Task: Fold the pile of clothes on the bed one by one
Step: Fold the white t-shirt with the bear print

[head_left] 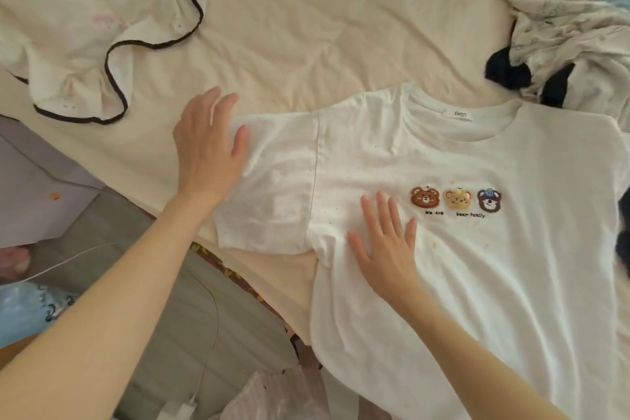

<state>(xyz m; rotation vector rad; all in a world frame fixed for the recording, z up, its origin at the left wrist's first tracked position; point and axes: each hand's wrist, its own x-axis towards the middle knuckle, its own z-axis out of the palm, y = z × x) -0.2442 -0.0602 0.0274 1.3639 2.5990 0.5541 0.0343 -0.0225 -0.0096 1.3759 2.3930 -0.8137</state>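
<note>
A white T-shirt (494, 266) with three bear faces on its chest lies spread face up on the cream bed sheet (306, 27). My left hand (208, 143) rests flat, fingers straight, on the outer end of the shirt's left sleeve. My right hand (385, 245) presses flat on the chest beside the sleeve seam, just left of the bears. A heap of unfolded clothes (562, 20), pale patterned fabric with dark pieces, sits at the top right of the bed.
A cream garment with dark brown piping (102, 44) lies crumpled at the upper left. The bed's edge runs diagonally at lower left, with a grey floor (163, 317), a white cable and other fabrics beyond it.
</note>
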